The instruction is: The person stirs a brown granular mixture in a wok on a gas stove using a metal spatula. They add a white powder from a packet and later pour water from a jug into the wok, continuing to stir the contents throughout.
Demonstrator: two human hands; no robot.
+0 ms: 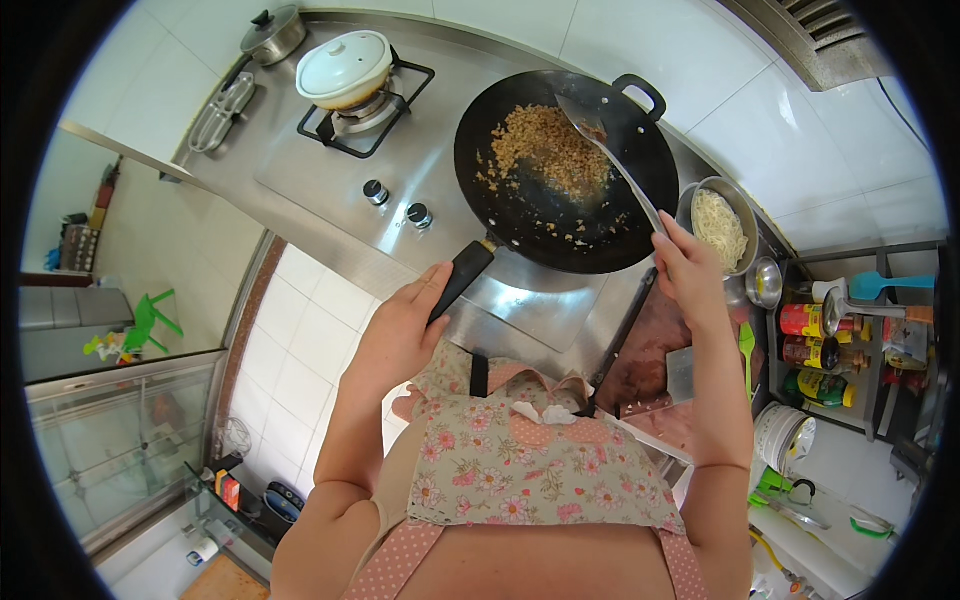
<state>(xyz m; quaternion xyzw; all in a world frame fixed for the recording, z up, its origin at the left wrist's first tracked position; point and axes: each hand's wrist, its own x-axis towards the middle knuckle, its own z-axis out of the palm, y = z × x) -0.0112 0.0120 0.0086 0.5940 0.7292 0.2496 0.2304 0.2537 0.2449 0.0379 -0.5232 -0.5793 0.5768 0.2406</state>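
Observation:
My left hand point(399, 330) grips the black handle point(463, 279) of a dark wok point(525, 240) on the steel stove. In my right hand point(686, 266) is a metal spatula point(634, 180), its blade resting in the wok. Browned minced food point(544, 146), which looks like ground meat, lies mostly in the far half of the pan. Small bits are scattered on the near side. Just right of the wok, close to my right hand, stands a metal bowl point(750, 217) holding pale noodles point(718, 229).
A white lidded casserole point(343, 69) sits on the left burner, behind two stove knobs point(397, 204). At far left is a lidded steel pot point(274, 36). A small metal bowl point(764, 283), a cutting board point(645, 352) and a rack of bottled seasonings point(814, 352) are on the right.

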